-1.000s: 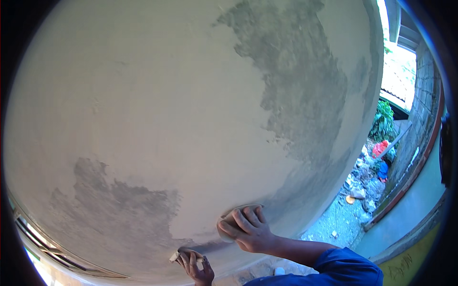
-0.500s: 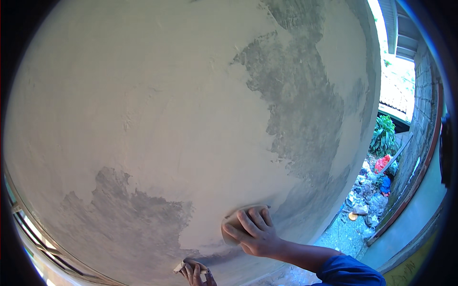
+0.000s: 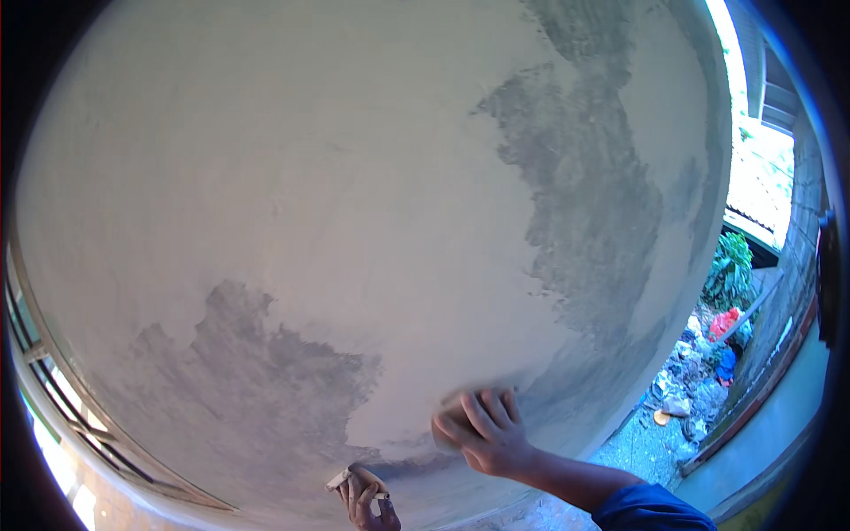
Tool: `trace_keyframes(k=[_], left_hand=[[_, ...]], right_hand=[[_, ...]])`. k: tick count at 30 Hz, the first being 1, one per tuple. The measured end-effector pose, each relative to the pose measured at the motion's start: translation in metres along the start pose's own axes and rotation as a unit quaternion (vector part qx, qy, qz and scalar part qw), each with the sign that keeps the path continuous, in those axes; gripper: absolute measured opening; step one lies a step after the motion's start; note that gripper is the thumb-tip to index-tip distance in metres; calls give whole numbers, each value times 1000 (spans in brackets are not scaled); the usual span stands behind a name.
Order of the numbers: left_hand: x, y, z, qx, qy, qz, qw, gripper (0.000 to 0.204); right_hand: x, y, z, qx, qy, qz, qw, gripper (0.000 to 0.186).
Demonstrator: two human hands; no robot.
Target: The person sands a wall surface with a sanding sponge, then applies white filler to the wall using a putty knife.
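A plastered wall [image 3: 336, 203], pale with rough-edged grey patches, fills most of the view. Against its lower right part, my right hand [image 3: 498, 434] presses a flat brown piece that looks like sandpaper [image 3: 449, 423], fingers bent over it. Lower down and to the left, my left hand [image 3: 361, 503] is closed around a small pale folded piece [image 3: 338, 479], partly covered by the fingers; its kind is hard to make out. The left hand is close to the wall beneath the lower grey patch; I cannot tell whether it touches.
A window frame with bars [image 3: 88, 425] borders the wall at the lower left. Beyond its right edge lies a narrow passage with scattered rubbish [image 3: 695, 380], a green plant [image 3: 730, 265] and a block wall [image 3: 801, 195].
The view has shifted, so the wall's patches sit farther right. My right hand still presses the brown piece to the wall. More of my left hand shows, its pale piece still held.
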State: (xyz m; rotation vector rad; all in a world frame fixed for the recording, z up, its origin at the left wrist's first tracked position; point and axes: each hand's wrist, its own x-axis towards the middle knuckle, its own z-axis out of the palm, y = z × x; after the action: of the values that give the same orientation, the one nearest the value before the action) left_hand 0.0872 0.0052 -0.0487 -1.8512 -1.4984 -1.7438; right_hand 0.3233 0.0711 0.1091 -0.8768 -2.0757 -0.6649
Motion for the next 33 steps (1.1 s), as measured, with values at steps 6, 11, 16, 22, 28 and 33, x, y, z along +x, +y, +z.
trace_keyframes(k=[6,11,16,22,28,33], left_hand=[[15,16,-10,-1,29,-17,999,20],[24,31,-15,-47,41,-30,998,18],[22,32,-13,-32,28,3,999,16],[25,48,-1,-49,56,-36,997,21],[15,85,28,-60,61,-82,993,15],[11,113,41,-33,45,-73,996,15]], right_hand=[[35,24,-28,-72,3,-28,997,53],[49,31,-34,-31,93,55,994,52],[-32,20,-6,-1,7,41,999,51],[15,54,-30,-10,10,28,1000,49],[-26,44,-8,58,31,42,997,48],[-55,63,-18,57,-80,-45,994,50]])
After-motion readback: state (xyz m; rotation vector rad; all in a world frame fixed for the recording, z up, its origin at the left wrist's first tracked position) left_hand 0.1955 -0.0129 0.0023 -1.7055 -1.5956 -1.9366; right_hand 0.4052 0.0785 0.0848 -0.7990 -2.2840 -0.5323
